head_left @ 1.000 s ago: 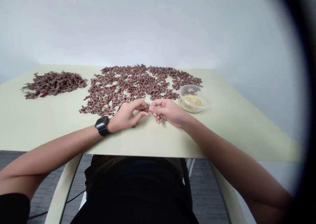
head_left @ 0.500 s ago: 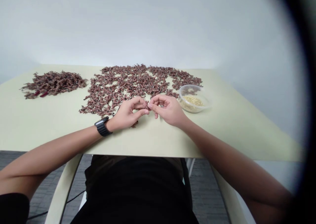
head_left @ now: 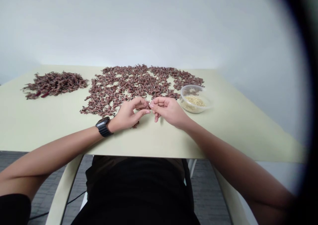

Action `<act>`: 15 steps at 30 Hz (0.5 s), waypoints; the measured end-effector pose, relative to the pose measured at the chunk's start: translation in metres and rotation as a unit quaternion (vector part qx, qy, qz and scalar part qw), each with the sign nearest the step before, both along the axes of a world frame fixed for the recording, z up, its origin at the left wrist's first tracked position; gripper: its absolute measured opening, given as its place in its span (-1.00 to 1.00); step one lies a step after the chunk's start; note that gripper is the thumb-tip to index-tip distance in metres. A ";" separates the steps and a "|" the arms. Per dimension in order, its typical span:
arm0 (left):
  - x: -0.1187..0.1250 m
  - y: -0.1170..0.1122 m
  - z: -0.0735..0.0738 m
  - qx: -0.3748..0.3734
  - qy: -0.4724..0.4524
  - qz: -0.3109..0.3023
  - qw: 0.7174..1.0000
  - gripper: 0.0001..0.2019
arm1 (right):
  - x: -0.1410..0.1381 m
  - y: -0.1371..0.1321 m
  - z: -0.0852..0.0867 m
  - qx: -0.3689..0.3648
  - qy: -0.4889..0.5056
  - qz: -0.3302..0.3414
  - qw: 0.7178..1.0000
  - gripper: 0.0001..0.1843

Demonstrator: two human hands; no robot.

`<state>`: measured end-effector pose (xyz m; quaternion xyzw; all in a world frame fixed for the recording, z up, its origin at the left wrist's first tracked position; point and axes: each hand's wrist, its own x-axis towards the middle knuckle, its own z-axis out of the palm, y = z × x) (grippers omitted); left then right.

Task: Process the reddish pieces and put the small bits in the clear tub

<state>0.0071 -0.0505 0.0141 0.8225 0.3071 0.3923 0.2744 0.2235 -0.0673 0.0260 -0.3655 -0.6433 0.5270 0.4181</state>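
Note:
My left hand point(head_left: 130, 114), with a black watch at its wrist, is closed at the fingertips around a small dried reddish-brown piece point(head_left: 148, 106). Thumb and index finger of my right hand point(head_left: 169, 111) are pinched at the same spot, touching that piece. What lies inside the right pinch is too small to make out. Just behind both hands spreads a broad layer of dried reddish-brown pieces point(head_left: 129, 82), crinkled and dark-tipped. A few bits point(head_left: 135, 124) lie under my left hand.
Right of my right hand stands a clear plastic bowl point(head_left: 185, 105) holding small yellowish seed-like bits point(head_left: 195, 101). At the left is a separate heap of darker dried pieces point(head_left: 58, 82), two of them bright red. The pale table point(head_left: 159, 142) meets a white wall behind.
Both hands stay almost in place. The right fingers shift very slightly at the pinch, while the bowl and piles stay as they were.

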 end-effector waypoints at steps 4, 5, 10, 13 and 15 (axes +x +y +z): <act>0.000 0.000 0.000 -0.010 -0.007 -0.015 1.000 -0.77 | 0.001 0.001 -0.001 -0.043 0.032 0.025 0.998 -0.65; 0.000 0.000 -0.001 -0.027 -0.018 -0.023 0.999 -0.77 | 0.002 0.001 -0.001 -0.044 0.038 0.028 0.998 -0.65; 0.002 0.002 -0.002 -0.180 -0.097 -0.103 0.973 -0.74 | 0.001 0.001 -0.002 0.044 0.003 -0.003 0.999 -0.68; 0.002 0.003 -0.002 -0.246 -0.114 -0.126 0.954 -0.70 | -0.001 -0.002 0.000 0.109 -0.032 -0.046 0.992 -0.73; 0.001 0.003 -0.002 -0.262 -0.118 -0.132 0.949 -0.68 | -0.001 -0.004 0.001 0.137 -0.058 -0.062 0.987 -0.77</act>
